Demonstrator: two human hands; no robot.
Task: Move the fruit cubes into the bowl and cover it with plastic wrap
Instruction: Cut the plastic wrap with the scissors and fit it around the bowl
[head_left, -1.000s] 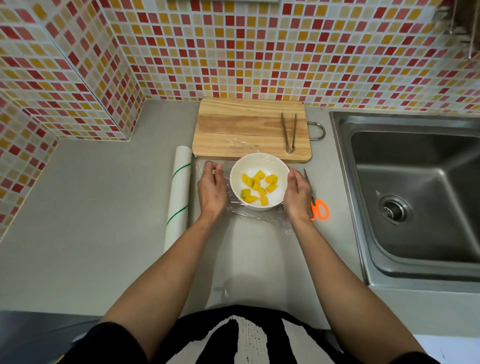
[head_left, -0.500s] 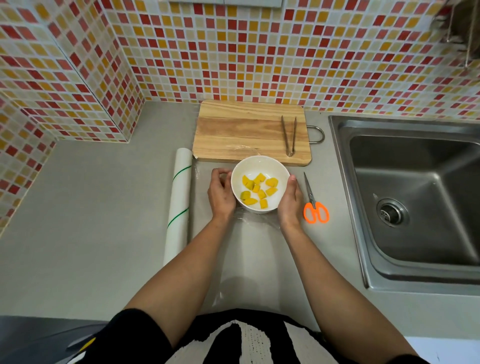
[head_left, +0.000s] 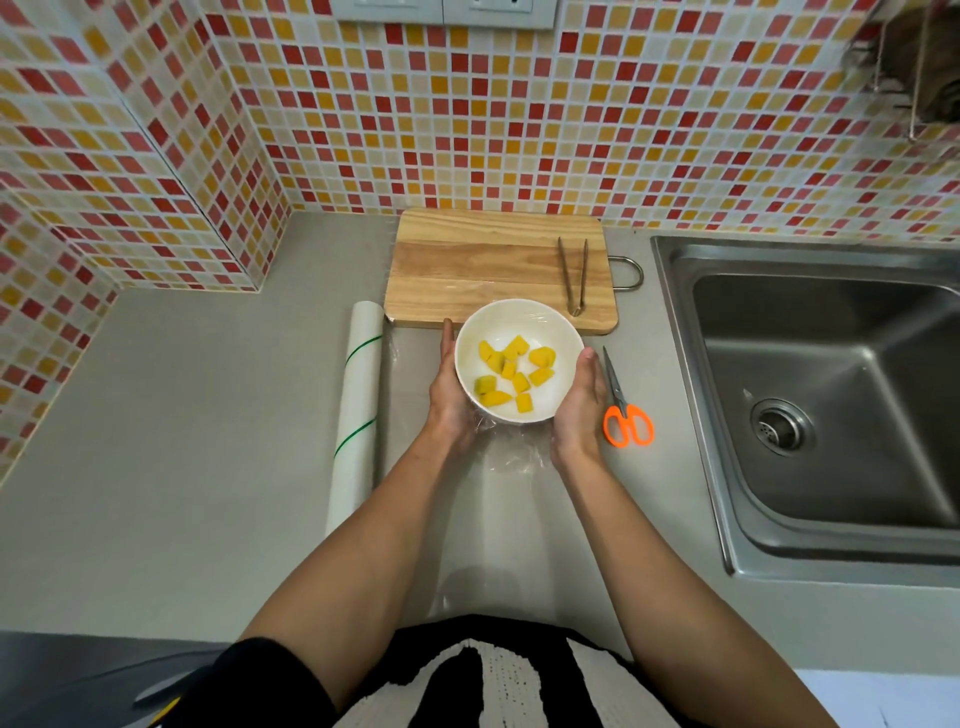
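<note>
The worktop (head_left: 182, 441) is found grey and bare across its nine o'clock half; a steel sink (head_left: 810, 395) is set in at three o'clock. A wooden cutting board (head_left: 493, 267) is laid at twelve o'clock, its long axis running nine to three, with metal tongs (head_left: 574, 275) resting on its three o'clock end, tips toward six. A roll of plastic wrap (head_left: 356, 415) is laid at nine o'clock of the bowl, long axis twelve to six, presumably so the sheet could be drawn out sideways. The white bowl (head_left: 519, 317) is held upright, mouth up, just at six o'clock of the board, and film is seen stretched over its rim. The left hand (head_left: 449, 395) and right hand (head_left: 579, 410) are cupped against opposite sides of the bowl, evidently to press loose wrap (head_left: 511, 447) under it. Orange-handled scissors (head_left: 623, 400) lie at three o'clock, blades toward twelve. The fruit cubes (head_left: 511, 374) are contained in the bowl.
</note>
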